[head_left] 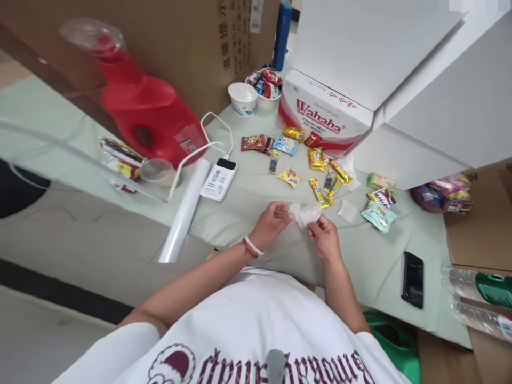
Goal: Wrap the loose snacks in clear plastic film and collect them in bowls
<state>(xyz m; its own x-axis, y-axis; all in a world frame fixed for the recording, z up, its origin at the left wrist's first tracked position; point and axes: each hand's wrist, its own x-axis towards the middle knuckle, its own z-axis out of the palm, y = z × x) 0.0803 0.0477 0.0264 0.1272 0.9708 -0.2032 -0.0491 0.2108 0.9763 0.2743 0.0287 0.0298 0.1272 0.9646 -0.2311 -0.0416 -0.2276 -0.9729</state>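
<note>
We have the bag (304, 214) between our two hands. The fingers of the left hand (269, 225) pinch its left end, and those of the right hand (325, 238) pinch its lower right edge. The film looks thin and crumpled, so we judge that a hard pull apart could tear it, while a slack pinch on either side could let it slip. Sweets (317, 159) lie just beyond the right hand; a careless forward push of our knuckles could scatter them. To the left of the left hand, the roll (184, 213) seems to jut past the edge of the table (256, 178), so a swing of our left forearm could tip it off.

We cannot make out the bag's mouth, nor whether its folds hold anything. Our left fingertips are hard to separate from the film. The pale sachet (347, 211), just right of the right hand, shows no readable print. Well to the right of that hand, the bottles (476, 285) are cut off by the picture's edge.
</note>
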